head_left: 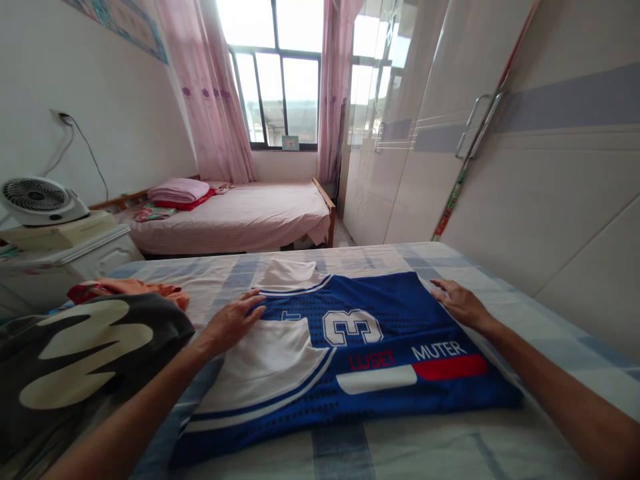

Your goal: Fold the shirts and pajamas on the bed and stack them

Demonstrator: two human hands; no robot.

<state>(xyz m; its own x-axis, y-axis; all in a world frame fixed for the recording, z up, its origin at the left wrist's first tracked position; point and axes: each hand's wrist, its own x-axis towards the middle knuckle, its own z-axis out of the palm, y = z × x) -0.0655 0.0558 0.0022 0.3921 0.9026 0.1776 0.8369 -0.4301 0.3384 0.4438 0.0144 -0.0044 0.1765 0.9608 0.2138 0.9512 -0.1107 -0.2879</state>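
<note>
A blue and white sports jersey [373, 303] is spread on the bed, turned sideways to me, with a large number and the words "LUSET" and "MUTER" on its front. My left hand [239, 317] rests at the jersey's left side, between its white sections, fingers stretched out over the fabric. At the far right edge of the jersey is my right hand [461, 303], its fingers extended and slightly apart beside the blue cloth. Neither hand visibly grips the fabric.
Dark clothing [95, 360] with a pale print lies piled at the left, with an orange garment [150, 288] behind it. The checked bed sheet [400, 443] lies under everything. A fan [40, 199] stands on the left cabinet; wardrobes [565, 200] line the right. A second bed [250, 212] is by the window.
</note>
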